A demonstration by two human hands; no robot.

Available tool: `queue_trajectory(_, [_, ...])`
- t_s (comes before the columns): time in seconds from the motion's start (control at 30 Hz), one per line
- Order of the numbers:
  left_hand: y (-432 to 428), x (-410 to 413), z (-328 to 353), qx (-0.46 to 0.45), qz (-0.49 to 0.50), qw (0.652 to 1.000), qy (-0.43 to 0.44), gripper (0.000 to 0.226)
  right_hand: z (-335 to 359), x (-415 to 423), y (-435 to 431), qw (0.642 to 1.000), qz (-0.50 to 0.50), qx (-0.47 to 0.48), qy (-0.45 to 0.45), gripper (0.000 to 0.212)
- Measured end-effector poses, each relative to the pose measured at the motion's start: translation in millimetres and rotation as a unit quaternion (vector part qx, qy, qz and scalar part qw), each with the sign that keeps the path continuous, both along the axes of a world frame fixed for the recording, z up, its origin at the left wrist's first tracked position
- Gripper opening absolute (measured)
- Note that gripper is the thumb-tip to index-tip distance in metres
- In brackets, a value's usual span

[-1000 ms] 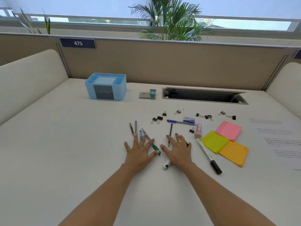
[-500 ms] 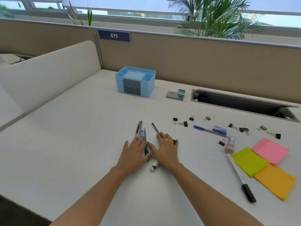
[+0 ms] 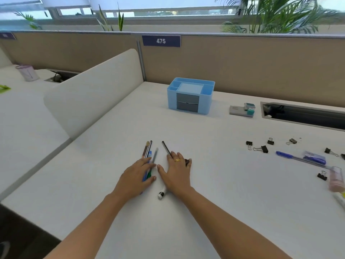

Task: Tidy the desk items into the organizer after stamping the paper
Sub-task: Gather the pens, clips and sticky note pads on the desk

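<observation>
A light blue desk organizer (image 3: pixel 190 95) with grey drawers stands at the back of the white desk (image 3: pixel 224 202). My left hand (image 3: pixel 137 177) lies flat on a bunch of pens and pencils (image 3: pixel 149 152), with blue and green ones under its fingers. My right hand (image 3: pixel 176 173), wearing a gold ring, presses flat on a thin black pen (image 3: pixel 166 147) and a white marker (image 3: pixel 162 193) whose black end sticks out below the palm. The two hands lie side by side, thumbs close together. A stamp and grey ink pad (image 3: pixel 242 109) sit right of the organizer.
Several black binder clips (image 3: pixel 261 148) lie scattered at the right, with a blue pen (image 3: pixel 291 157), a small purple box (image 3: pixel 314 157) and a pink bottle (image 3: pixel 336 178). A cable slot (image 3: pixel 306 114) opens at the back right. A white divider (image 3: pixel 89 94) borders the desk on the left.
Both hands have slid toward each other across the desk, drawing the pens into a tighter bunch. The camera has turned left, so the sticky notes and paper have left the view.
</observation>
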State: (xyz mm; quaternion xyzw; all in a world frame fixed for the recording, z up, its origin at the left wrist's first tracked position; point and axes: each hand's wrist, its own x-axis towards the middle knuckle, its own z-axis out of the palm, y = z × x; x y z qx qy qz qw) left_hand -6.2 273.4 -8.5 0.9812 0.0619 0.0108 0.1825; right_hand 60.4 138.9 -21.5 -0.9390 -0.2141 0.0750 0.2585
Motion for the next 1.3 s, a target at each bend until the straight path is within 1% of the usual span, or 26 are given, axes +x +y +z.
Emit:
queue_trajectory(0.07, [20, -3, 3, -0.013, 0.006, 1.0, -0.003, 0.051, 0, -2, 24, 1.0, 0.005, 0.005, 0.001, 0.06])
queue_trajectory(0.13, [37, -4, 3, -0.013, 0.007, 1.0, -0.012, 0.062, 0, -4, 46, 1.0, 0.011, 0.007, 0.003, 0.059])
queue_trajectory(0.23, [58, -3, 4, -0.02, 0.029, 0.999, -0.018, 0.051, 2, -4, 74, 1.0, 0.016, 0.02, 0.007, 0.059])
queue_trajectory(0.37, [76, 0, 4, -0.033, 0.044, 0.998, -0.008, 0.049, 3, -3, 96, 0.999, 0.024, 0.034, 0.017, 0.059])
queue_trajectory(0.57, [68, 18, 1, -0.035, 0.05, 0.997, -0.04, 0.043, 6, 9, 80, 0.998, 0.018, 0.063, 0.023, 0.053])
queue_trajectory(0.67, [46, 34, 0, -0.033, 0.04, 0.997, -0.05, 0.04, 7, 21, 54, 0.997, -0.004, 0.077, 0.025, 0.051])
queue_trajectory(0.73, [23, 45, -1, -0.033, 0.025, 0.998, -0.056, 0.04, 7, 29, 29, 0.997, -0.024, 0.067, 0.017, 0.05])
queue_trajectory(0.8, [-2, 57, -4, -0.03, 0.0, 0.999, -0.042, 0.043, 5, 38, -2, 0.998, -0.043, 0.049, 0.01, 0.05])
queue_trajectory(0.83, [-15, 62, -6, -0.021, -0.019, 0.999, -0.026, 0.048, 4, 43, -19, 0.998, -0.055, 0.041, 0.007, 0.049])
queue_trajectory(0.93, [-60, 76, -13, 0.001, -0.079, 0.997, -0.02, 0.082, 3, 58, -77, 0.995, -0.099, 0.008, -0.01, 0.049])
queue_trajectory(1.0, [-90, 84, -17, -0.011, -0.103, 0.994, -0.023, 0.09, 3, 69, -118, 0.99, -0.136, -0.017, -0.025, 0.049])
queue_trajectory(1.07, [-116, 91, -20, -0.011, -0.11, 0.994, -0.02, 0.091, 2, 81, -159, 0.983, -0.175, -0.046, -0.042, 0.049])
queue_trajectory(1.2, [-150, 107, -26, 0.016, -0.095, 0.995, -0.007, 0.092, 3, 102, -233, 0.957, -0.252, -0.116, -0.082, 0.05])
queue_trajectory(1.3, [-165, 117, -27, 0.017, -0.086, 0.996, 0.0, 0.094, 6, 118, -275, 0.935, -0.308, -0.157, -0.08, 0.054])
